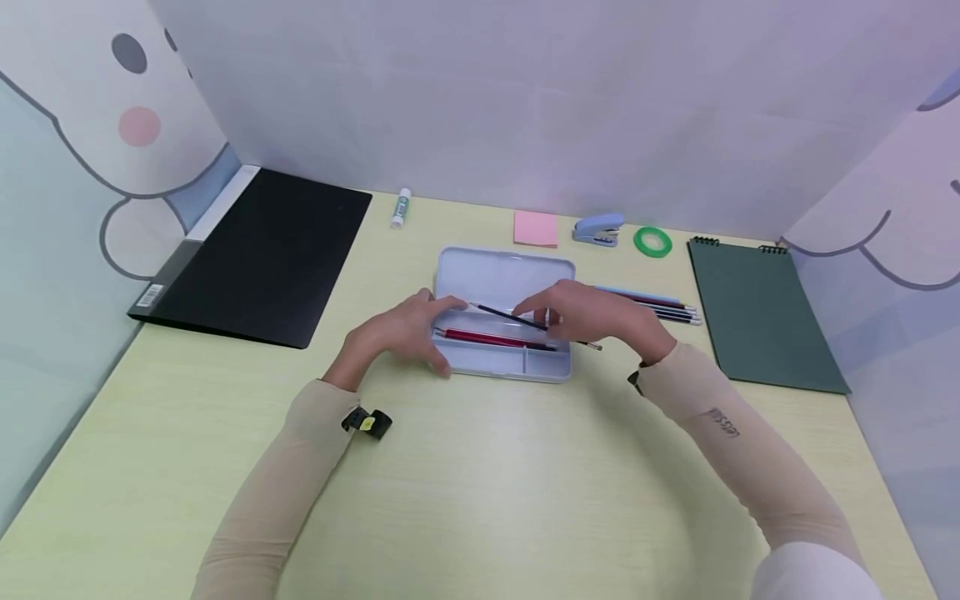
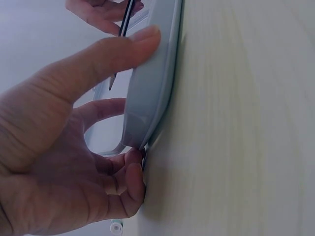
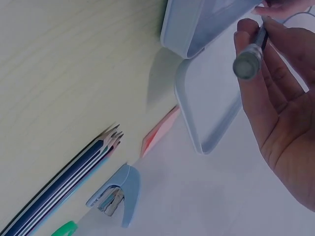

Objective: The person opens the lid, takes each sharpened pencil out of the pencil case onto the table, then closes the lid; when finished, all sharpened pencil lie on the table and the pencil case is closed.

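A light-blue pencil case (image 1: pixel 498 271) lies open on the table, its lid leaning back on the far side. My left hand (image 1: pixel 408 327) holds the case's left end, with the thumb (image 2: pixel 145 44) against its front wall and the other fingers around the end. Above the tray, my right hand (image 1: pixel 585 310) pinches a dark pencil (image 1: pixel 491 312), its sharpened tip pointing left. In the right wrist view, the metal end of that pencil (image 3: pixel 247 61) faces the camera. Inside the tray lie a red pencil (image 1: pixel 487 337) and a dark one, partly overlapped.
Right of the case is a bundle of several pencils (image 1: pixel 671 312), near a dark green spiral notebook (image 1: pixel 765 317). Along the back stand a glue stick (image 1: pixel 401 208), pink sticky notes (image 1: pixel 536 228), a blue stapler (image 1: pixel 598 228) and green tape (image 1: pixel 652 242). A black folder (image 1: pixel 262 258) lies left.
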Motion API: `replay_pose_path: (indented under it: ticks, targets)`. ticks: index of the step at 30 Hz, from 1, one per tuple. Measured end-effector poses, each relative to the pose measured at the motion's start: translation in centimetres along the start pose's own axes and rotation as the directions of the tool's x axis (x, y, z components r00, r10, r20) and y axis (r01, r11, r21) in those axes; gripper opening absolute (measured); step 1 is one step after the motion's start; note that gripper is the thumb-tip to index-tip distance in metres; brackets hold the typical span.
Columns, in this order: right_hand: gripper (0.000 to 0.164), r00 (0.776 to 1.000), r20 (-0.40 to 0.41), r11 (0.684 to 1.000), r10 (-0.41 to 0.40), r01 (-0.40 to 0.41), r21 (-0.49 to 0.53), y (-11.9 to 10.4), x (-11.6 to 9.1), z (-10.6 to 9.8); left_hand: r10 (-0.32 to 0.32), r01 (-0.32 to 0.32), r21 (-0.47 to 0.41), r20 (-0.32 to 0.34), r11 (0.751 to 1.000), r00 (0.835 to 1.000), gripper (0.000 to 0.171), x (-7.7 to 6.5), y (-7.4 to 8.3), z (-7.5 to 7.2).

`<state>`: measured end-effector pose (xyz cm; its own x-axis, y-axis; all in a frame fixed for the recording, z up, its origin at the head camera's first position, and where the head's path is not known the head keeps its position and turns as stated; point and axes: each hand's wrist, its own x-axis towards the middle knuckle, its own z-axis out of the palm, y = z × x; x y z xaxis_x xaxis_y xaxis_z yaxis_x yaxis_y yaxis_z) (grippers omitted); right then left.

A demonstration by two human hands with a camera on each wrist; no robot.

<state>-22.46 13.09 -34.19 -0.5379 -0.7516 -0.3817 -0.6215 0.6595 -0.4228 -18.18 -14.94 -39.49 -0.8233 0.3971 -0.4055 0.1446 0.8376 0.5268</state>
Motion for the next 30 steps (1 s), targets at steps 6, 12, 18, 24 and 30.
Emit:
replay_pose_path:
  ticks: [6,12,18,24,30]
  targets:
    - [0.051,1.0,0.021,0.999,-0.013,0.012,0.044,0.4,-0.9,-0.5,-0.008,0.008,-0.007,0.001,1.0,1.0,0.101,0.0,0.0,-0.1]
    - [0.048,1.0,-0.001,0.999,-0.017,0.017,0.037,1.0,-1.7,-0.7,-0.015,0.015,-0.012,0.005,1.0,1.0,0.101,-0.1,0.0,0.0]
    - [0.049,1.0,-0.031,0.999,0.005,-0.004,0.043,2.1,-3.0,-0.7,-0.013,0.013,-0.011,0.003,1.0,1.0,0.101,0.0,0.0,0.0]
    - [0.051,0.998,-0.057,0.998,0.028,-0.025,0.051,3.7,-4.7,-0.7,-0.012,0.012,-0.013,0.007,1.0,1.0,0.101,0.0,0.1,-0.1]
    - [0.051,0.993,-0.099,0.997,0.06,-0.054,0.062,5.5,-6.6,-0.7,-0.005,0.005,-0.022,0.008,1.0,1.0,0.101,0.0,-0.1,0.0]
